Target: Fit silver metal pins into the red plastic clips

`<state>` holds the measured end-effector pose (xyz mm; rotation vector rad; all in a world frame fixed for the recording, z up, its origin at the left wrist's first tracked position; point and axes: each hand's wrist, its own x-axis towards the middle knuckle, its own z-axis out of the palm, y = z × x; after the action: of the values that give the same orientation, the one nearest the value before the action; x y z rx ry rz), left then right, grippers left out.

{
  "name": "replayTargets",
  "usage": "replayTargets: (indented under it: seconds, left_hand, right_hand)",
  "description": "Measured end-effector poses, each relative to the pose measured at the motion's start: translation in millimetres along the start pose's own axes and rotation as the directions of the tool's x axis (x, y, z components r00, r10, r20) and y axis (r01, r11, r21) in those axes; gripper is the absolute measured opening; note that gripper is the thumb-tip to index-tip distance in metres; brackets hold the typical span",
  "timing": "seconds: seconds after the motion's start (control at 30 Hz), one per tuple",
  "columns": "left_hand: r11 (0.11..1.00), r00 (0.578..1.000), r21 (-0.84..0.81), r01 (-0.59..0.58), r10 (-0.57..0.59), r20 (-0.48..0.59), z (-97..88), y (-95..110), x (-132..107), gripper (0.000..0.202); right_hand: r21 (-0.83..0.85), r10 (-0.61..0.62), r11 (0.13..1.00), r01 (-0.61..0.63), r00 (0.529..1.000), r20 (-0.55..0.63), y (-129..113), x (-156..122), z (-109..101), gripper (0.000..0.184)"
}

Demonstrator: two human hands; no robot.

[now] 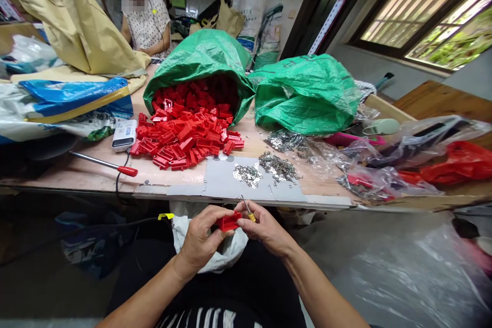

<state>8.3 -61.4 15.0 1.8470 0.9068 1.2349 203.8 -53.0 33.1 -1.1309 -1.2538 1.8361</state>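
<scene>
My left hand [202,240] is closed around a small red plastic part [228,222], held just below the table's front edge. My right hand [262,226] pinches a small yellow-handled screwdriver [248,211] and touches the right end of the same red part. On the table lies a heap of red plastic parts [184,136] spilling from an open green sack [200,59]. Two small piles of shiny metal pieces [265,170] sit on a grey sheet [223,182] near the front edge.
A second green sack [307,92] lies to the right, with clear plastic bags [388,164] of red and metal items beyond. A red-handled screwdriver [107,165] and a white box [124,135] lie left. Another person [146,23] sits at the far side. A white bag [226,251] hangs under my hands.
</scene>
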Motion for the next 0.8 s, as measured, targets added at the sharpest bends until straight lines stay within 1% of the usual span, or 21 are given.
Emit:
replayTargets:
  seconds: [0.1,0.13,0.2,0.23,0.3,0.37,0.4,0.43,0.47,0.5,0.53,0.57,0.6,0.63,0.67,0.73,0.8]
  left_hand:
    - [0.995,0.999,-0.097,0.034,-0.033,0.008,-2.2,-6,-2,0.031]
    - [0.988,0.998,-0.141,0.066,-0.065,0.012,-2.4,-8,-2,0.031]
    - [0.946,0.983,-0.267,0.184,-0.183,0.032,-1.3,-12,-3,0.029]
    - [0.898,0.964,-0.354,0.261,-0.259,0.054,0.1,-15,-4,0.028]
    - [0.744,0.911,-0.540,0.393,-0.394,0.119,3.9,-19,-4,0.029]
    - [0.587,0.866,-0.675,0.447,-0.474,0.161,7.7,-22,-4,0.032]
    - [0.538,0.852,-0.713,0.450,-0.499,0.161,9.0,-22,-4,0.032]
    - [0.509,0.840,-0.735,0.448,-0.520,0.151,9.7,-21,-3,0.032]
    - [0.495,0.830,-0.746,0.446,-0.541,0.137,9.8,-20,-2,0.032]
    - [0.487,0.821,-0.751,0.446,-0.556,0.126,9.6,-19,-1,0.032]
    - [0.483,0.814,-0.752,0.448,-0.568,0.121,9.0,-17,-1,0.032]
    - [0.480,0.809,-0.752,0.452,-0.575,0.119,8.4,-16,0,0.032]
    - [0.479,0.806,-0.750,0.456,-0.579,0.121,7.9,-15,1,0.032]
    - [0.478,0.805,-0.749,0.460,-0.580,0.124,7.6,-14,1,0.033]
    - [0.478,0.805,-0.747,0.462,-0.580,0.126,7.7,-14,1,0.033]
    - [0.483,0.805,-0.742,0.465,-0.579,0.127,8.4,-15,1,0.033]
    - [0.492,0.807,-0.735,0.466,-0.578,0.125,9.3,-16,1,0.033]
  right_hand:
    - [0.014,-0.004,1.000,0.004,1.000,0.012,-2,0,1,0.035]
    - [0.011,-0.009,1.000,0.009,1.000,0.011,-2,0,1,0.036]
    - [0.003,-0.015,1.000,0.015,1.000,0.021,-3,-1,3,0.038]
    - [0.006,-0.014,1.000,0.014,0.999,0.034,-4,0,4,0.039]
    - [0.010,0.002,1.000,-0.003,0.997,0.074,-5,1,4,0.043]
    - [-0.038,0.022,0.999,-0.019,0.996,0.082,-7,5,0,0.045]
    - [-0.108,0.017,0.994,-0.013,0.999,0.039,-8,7,-4,0.045]
    - [-0.217,-0.015,0.976,0.005,0.999,-0.045,-10,10,-9,0.042]
    - [-0.360,-0.081,0.933,0.020,0.985,-0.155,-11,13,-15,0.036]
    - [-0.516,-0.176,0.857,0.014,0.947,-0.267,-13,16,-22,0.029]
    - [-0.656,-0.278,0.755,-0.020,0.895,-0.348,-14,20,-28,0.022]
    - [-0.759,-0.362,0.647,-0.073,0.847,-0.390,-15,23,-34,0.015]
    - [-0.823,-0.415,0.553,-0.129,0.814,-0.406,-16,26,-38,0.011]
    - [-0.858,-0.437,0.482,-0.177,0.800,-0.411,-17,29,-41,0.008]
    - [-0.876,-0.441,0.432,-0.214,0.797,-0.412,-17,32,-42,0.007]
    - [-0.891,-0.442,0.370,-0.264,0.794,-0.418,-18,37,-41,0.007]
    - [-0.897,-0.451,0.335,-0.288,0.787,-0.421,-18,41,-39,0.007]
